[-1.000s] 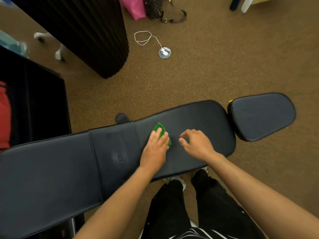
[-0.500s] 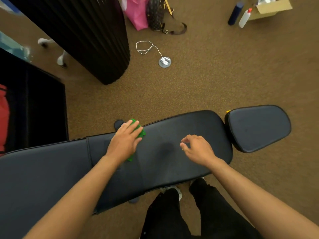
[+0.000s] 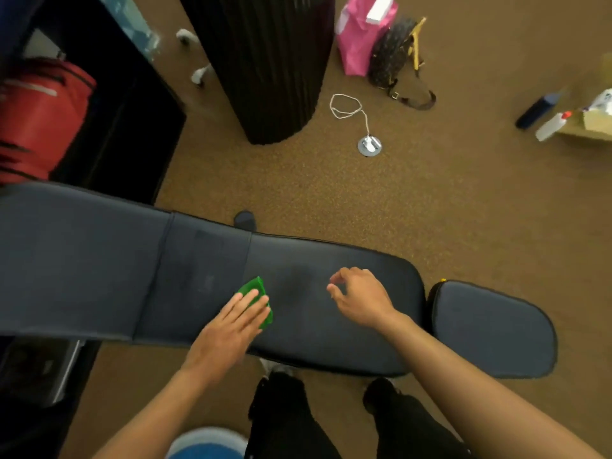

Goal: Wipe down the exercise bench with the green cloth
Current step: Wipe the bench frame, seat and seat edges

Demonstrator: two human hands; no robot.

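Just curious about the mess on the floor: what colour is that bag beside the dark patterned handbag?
Bright pink, seen best in the head view's upper part.

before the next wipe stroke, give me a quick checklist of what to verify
1. Green cloth under the left hand: ok, palm flat on it.
2. Cloth in contact with the bench pad: ok, it lies on the middle section.
3. Right hand out of the wiping path: ok, it is empty, fingers loosely curled, to the right of the cloth.
4. Pad free of loose items: ok, only the cloth and hands are on it.
5. Small seat pad wiped: cannot tell.
6. Cloth damp enough: cannot tell.
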